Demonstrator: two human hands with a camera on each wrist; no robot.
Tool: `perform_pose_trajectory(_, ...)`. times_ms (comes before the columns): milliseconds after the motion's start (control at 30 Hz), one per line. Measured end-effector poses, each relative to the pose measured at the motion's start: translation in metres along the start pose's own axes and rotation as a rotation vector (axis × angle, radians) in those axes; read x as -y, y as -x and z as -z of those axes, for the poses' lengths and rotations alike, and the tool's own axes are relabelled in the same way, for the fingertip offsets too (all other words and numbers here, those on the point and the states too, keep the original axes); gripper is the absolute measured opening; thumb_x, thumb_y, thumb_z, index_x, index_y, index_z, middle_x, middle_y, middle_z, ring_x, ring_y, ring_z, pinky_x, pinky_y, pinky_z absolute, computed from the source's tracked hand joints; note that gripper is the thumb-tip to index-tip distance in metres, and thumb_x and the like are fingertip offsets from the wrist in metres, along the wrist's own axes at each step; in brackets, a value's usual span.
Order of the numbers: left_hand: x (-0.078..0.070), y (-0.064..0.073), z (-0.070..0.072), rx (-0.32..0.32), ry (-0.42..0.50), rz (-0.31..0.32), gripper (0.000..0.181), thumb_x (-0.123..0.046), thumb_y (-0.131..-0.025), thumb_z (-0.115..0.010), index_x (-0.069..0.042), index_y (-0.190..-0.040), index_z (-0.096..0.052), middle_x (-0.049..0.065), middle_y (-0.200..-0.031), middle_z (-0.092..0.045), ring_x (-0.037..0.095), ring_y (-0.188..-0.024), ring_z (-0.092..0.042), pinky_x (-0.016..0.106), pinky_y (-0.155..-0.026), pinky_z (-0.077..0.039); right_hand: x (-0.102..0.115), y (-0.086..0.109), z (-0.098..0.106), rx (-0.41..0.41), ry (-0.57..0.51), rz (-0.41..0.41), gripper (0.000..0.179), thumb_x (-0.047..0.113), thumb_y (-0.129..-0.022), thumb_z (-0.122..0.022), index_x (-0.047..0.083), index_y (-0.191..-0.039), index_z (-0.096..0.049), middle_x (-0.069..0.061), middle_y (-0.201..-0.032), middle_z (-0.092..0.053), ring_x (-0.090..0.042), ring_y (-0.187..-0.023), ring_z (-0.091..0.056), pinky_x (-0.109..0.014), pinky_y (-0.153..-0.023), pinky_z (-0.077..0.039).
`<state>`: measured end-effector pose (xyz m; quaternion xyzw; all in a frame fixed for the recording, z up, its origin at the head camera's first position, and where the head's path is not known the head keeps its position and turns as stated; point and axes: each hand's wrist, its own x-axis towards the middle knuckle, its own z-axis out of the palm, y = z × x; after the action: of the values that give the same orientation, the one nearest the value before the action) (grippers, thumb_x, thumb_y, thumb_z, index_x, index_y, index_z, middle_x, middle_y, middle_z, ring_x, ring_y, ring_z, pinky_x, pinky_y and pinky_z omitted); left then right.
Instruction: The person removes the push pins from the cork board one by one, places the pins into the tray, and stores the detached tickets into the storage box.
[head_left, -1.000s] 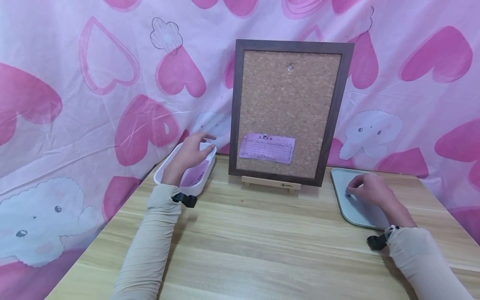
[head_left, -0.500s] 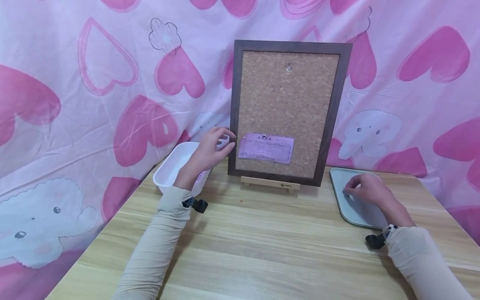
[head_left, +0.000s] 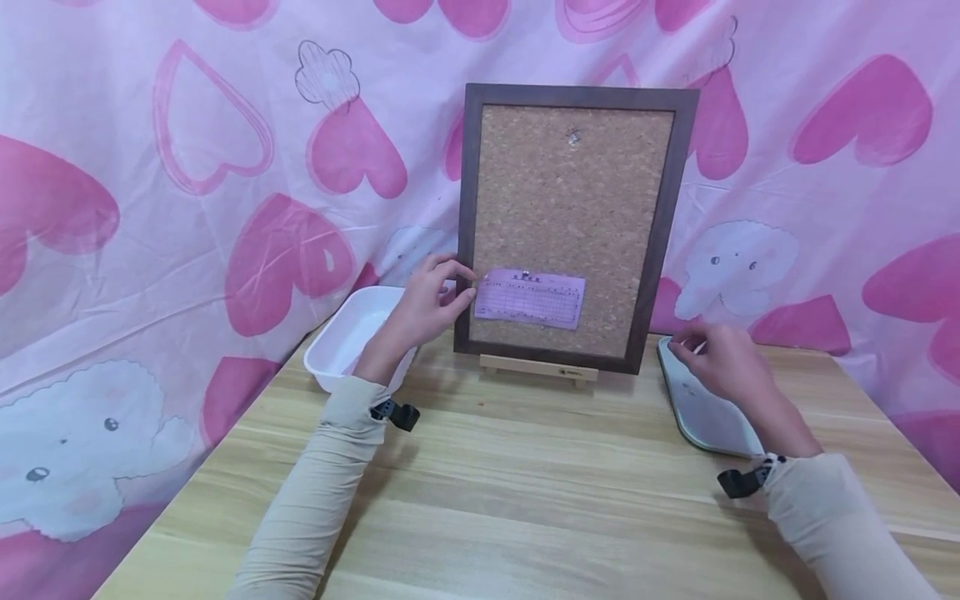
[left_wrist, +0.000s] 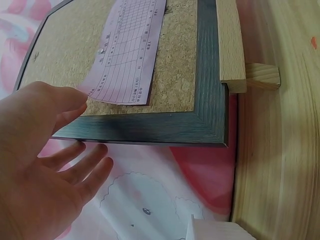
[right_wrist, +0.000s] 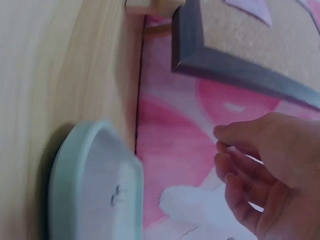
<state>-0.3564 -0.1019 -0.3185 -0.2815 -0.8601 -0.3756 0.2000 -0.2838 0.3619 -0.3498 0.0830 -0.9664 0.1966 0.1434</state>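
Note:
A dark-framed cork board (head_left: 577,208) stands on a wooden easel (head_left: 538,367). A pink printed slip (head_left: 529,300) is held low on the cork by a small clear pin (head_left: 526,274) at its top edge. My left hand (head_left: 427,304) reaches to the board's left side, its thumb and index finger pinching the slip's curled upper-left corner. My right hand (head_left: 723,362) is raised over a pale green tray (head_left: 712,408), thumb and fingertips close together. Anything between those fingertips is too small to make out. Small pins (right_wrist: 117,195) lie in the tray.
Behind my left wrist a white plastic basket (head_left: 341,333) stands on the wood-grain table (head_left: 510,492). Near the top of the cork sits a clear pin cluster (head_left: 573,135). A pink heart-patterned cloth (head_left: 195,250) hangs behind the table.
My left hand has moved right from over the basket to the slip's corner. My right hand, down at the tray surface before, has lifted slightly up and left.

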Motion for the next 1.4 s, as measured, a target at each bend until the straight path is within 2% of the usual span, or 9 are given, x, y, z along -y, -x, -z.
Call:
perform_pose_trajectory(167,0.001,-0.001,-0.002,-0.035,-0.002,-0.015,0.018,-0.019,-0.103,-0.072,-0.008,-0.118,-0.075,0.021,-0.156,-0.054,0.036,-0.149,-0.05,0.053,-0.106,-0.06,0.021,0.0,0.003,-0.101,-0.009,0.0,0.021,0.025,-0.104,-0.073,0.007,-0.113,-0.08,-0.015,-0.098,-0.079,-0.03,-0.086,-0.07,-0.032,-0.059,-0.052)
perform_pose_trajectory(333,0.001,-0.004,-0.004,-0.074,-0.02,-0.027,0.017,-0.021,-0.103,-0.073,-0.009,-0.115,-0.076,0.019,-0.148,-0.06,0.034,-0.145,-0.054,0.05,-0.102,-0.062,0.042,-0.001,0.009,-0.21,-0.032,0.03,0.024,0.03,-0.104,-0.074,0.007,-0.112,-0.078,-0.015,-0.094,-0.08,-0.028,-0.08,-0.071,-0.028,-0.056,-0.049)
perform_pose_trajectory(433,0.0,-0.005,-0.005,-0.091,-0.026,-0.03,0.018,-0.023,-0.102,-0.075,-0.009,-0.113,-0.077,0.018,-0.144,-0.062,0.033,-0.144,-0.054,0.05,-0.101,-0.063,0.056,-0.003,0.01,-0.252,-0.054,0.054,0.026,0.033,-0.103,-0.075,0.007,-0.108,-0.079,-0.012,-0.089,-0.079,-0.026,-0.078,-0.069,-0.025,-0.057,-0.048)
perform_pose_trajectory(567,-0.003,-0.007,-0.006,-0.099,-0.01,-0.003,0.021,-0.028,-0.101,-0.078,-0.009,-0.112,-0.077,0.02,-0.149,-0.06,0.034,-0.147,-0.052,0.052,-0.099,-0.063,0.073,-0.01,0.005,-0.287,-0.068,0.093,0.024,0.033,-0.103,-0.076,0.01,-0.105,-0.08,-0.008,-0.081,-0.076,-0.023,-0.073,-0.065,-0.025,-0.058,-0.045)
perform_pose_trajectory(800,-0.008,-0.009,-0.007,-0.113,0.013,0.034,0.022,-0.03,-0.099,-0.08,-0.011,-0.109,-0.078,0.019,-0.156,-0.056,0.033,-0.152,-0.048,0.049,-0.097,-0.065,0.1,-0.025,-0.011,-0.276,-0.137,0.14,0.015,0.026,-0.102,-0.078,0.011,-0.105,-0.081,-0.008,-0.081,-0.076,-0.022,-0.069,-0.061,-0.025,-0.054,-0.047)
perform_pose_trajectory(1033,-0.007,-0.009,-0.012,-0.13,0.002,0.015,0.018,-0.026,-0.098,-0.081,-0.011,-0.108,-0.079,0.018,-0.152,-0.059,0.032,-0.151,-0.049,0.049,-0.097,-0.065,0.116,-0.039,-0.027,-0.292,-0.167,0.2,0.012,0.021,-0.101,-0.079,0.009,-0.104,-0.081,-0.007,-0.083,-0.079,-0.02,-0.067,-0.063,-0.023,-0.056,-0.047)
perform_pose_trajectory(1200,-0.005,-0.009,-0.014,-0.147,0.018,-0.004,0.015,-0.021,-0.098,-0.081,-0.009,-0.107,-0.08,0.019,-0.146,-0.061,0.033,-0.149,-0.051,0.05,-0.096,-0.065,0.126,-0.047,-0.035,-0.284,-0.199,0.206,0.016,0.022,-0.1,-0.08,0.008,-0.108,-0.081,-0.009,-0.083,-0.079,-0.021,-0.065,-0.062,-0.025,-0.053,-0.046)
perform_pose_trajectory(1400,-0.001,-0.011,-0.014,-0.16,0.014,-0.015,0.013,-0.021,-0.098,-0.081,-0.009,-0.104,-0.08,0.018,-0.142,-0.064,0.032,-0.147,-0.054,0.043,-0.093,-0.066,0.138,-0.054,-0.046,-0.267,-0.203,0.205,0.018,0.026,-0.102,-0.077,0.01,-0.11,-0.081,-0.006,-0.077,-0.074,-0.02,-0.063,-0.059,-0.026,-0.052,-0.045)
